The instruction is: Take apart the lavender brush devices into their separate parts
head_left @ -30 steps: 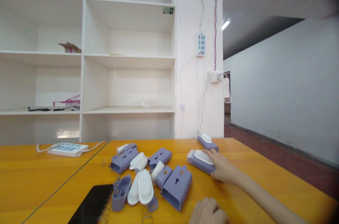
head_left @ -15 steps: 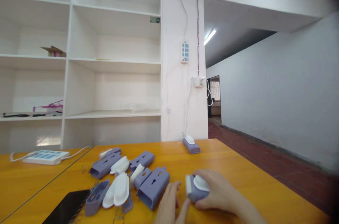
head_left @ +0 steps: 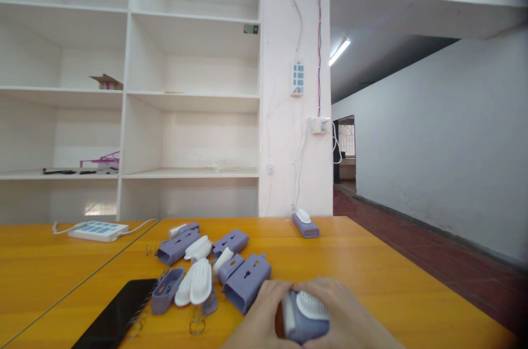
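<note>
Near the table's front edge, my right hand [head_left: 344, 313] is wrapped round a purple-grey plastic case [head_left: 307, 330]. A white ribbed oval piece [head_left: 312, 305] sits on the case's upper face, and a white strip [head_left: 289, 318] runs along its left end. My left hand [head_left: 262, 316] curls round that left end, its fingertips and thumb meeting the case; a gap shows between its palm and the white strip. Just beyond my left hand lies a purple-grey sleeve [head_left: 249, 283] with slots in its top. Two white ribbed ovals [head_left: 194, 283] lie farther left.
Several more purple-grey and white parts [head_left: 179, 244] lie on the left side of the orange table [head_left: 355, 261]. A black flat device [head_left: 119, 310], metal rings [head_left: 197, 327] and a white power strip [head_left: 99, 230] are there too. One case with a white top [head_left: 305, 223] stands at the back edge.
My left hand has moved right and closed round the left end of the case, which my right hand still holds. The view has shifted slightly, moving the scene right.
</note>
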`<state>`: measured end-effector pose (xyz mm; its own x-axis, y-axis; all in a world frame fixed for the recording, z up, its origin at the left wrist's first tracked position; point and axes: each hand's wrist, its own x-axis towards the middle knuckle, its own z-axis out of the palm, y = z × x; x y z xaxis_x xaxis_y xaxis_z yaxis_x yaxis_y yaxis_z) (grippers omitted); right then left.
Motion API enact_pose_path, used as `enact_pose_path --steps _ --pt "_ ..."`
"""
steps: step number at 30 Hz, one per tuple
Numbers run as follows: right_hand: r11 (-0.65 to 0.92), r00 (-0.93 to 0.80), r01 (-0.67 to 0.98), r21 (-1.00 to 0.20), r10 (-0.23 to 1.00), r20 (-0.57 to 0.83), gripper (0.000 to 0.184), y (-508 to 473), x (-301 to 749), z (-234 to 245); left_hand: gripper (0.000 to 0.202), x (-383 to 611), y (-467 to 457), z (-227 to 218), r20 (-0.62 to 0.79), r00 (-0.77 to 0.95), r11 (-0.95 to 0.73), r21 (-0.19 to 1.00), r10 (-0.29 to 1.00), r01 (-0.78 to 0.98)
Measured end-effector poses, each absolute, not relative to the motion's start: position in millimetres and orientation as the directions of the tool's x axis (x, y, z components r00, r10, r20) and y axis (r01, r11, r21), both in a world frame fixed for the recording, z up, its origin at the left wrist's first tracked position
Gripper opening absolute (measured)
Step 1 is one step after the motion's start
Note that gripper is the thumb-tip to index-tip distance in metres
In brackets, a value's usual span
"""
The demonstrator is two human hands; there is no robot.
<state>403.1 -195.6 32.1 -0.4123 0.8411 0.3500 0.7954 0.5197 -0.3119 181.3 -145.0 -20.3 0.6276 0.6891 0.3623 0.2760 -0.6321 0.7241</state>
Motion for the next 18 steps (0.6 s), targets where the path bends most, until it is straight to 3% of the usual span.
enact_pose_path --steps 3,8,14,18 --pt "0.501 -0.401 0.797 -0.336 0.857 0.325 0.08 -194.8 404.2 30.9 0.098 179.7 -146.5 -22.0 0.382 0.579 -0.592 0.774 0.72 0.226" --pt "0.487 -0.38 0.784 -0.385 0.867 0.322 0.076 -199.1 398.2 37.4 0.099 178.2 -150.0 -21.4 0.267 0.54 -0.42 0.889 0.798 0.181" --pt "0.481 -0.372 0.771 -0.417 0.872 0.318 0.071 -201.0 396.1 41.2 0.095 178.3 -154.7 -8.5 0.22 0.563 -0.386 0.902 0.797 0.193" --pt "0.476 -0.362 0.771 -0.423 0.874 0.323 0.072 -199.1 399.9 40.7 0.089 175.6 -165.0 2.9 0.194 0.543 -0.408 0.859 0.817 0.308"
